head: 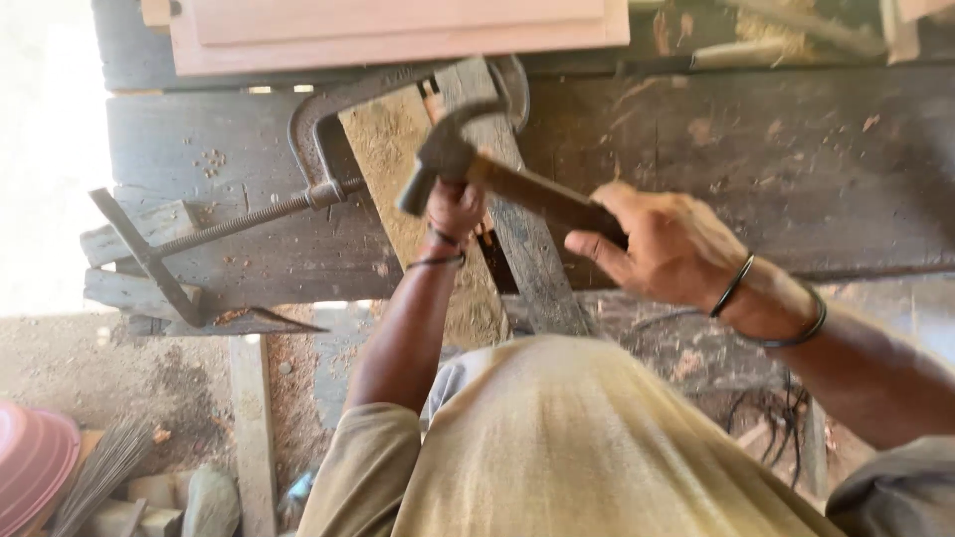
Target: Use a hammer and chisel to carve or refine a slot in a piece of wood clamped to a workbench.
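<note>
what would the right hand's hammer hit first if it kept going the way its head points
Most likely the left hand, directly under the hammer head held by the right hand; then the wooden piece in the clamp. Depth is unclear.

Things lying about the worn dark counter [796,179]

A pale wooden panel [398,30] rests at its far edge; a pink basin [35,462] and a broom head [99,472] sit on the dirt floor [99,368] below.

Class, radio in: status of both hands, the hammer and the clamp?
Right hand grips hammer handle, head raised. Left hand fisted on plank beneath. Clamp pins plank to bench.
</note>
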